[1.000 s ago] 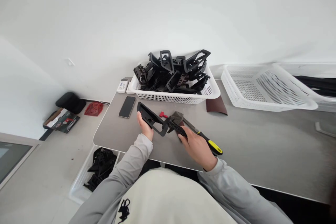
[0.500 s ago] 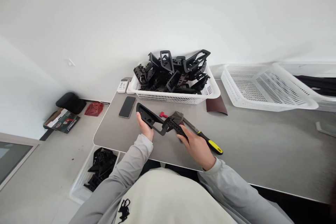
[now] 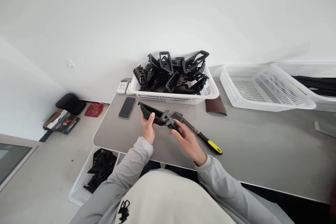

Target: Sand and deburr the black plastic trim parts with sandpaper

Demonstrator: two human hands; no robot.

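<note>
Both my hands grip one long black plastic trim part [image 3: 154,114] over the front of the table. My left hand [image 3: 148,127] is closed round its left end, thumb on top. At the other end, my right hand [image 3: 187,141] pinches the narrower clipped section. Just behind the right hand lies a file [image 3: 214,147] with a black and yellow handle, its blade pointing to the back left. A dark grey crumpled piece [image 3: 177,116] rests by the blade's tip, partly hidden by the part.
A white basket [image 3: 168,97] heaped with similar black parts stands against the wall. Right of it are brown sandpaper [image 3: 215,106] and another white basket [image 3: 273,105]. A phone [image 3: 127,107] lies at left. Below the table's left edge is a bin [image 3: 76,189] of black parts.
The trim part has been turned over in my hands, so its edge and underside now show. My right hand has moved slightly left and the red piece is now hidden.
</note>
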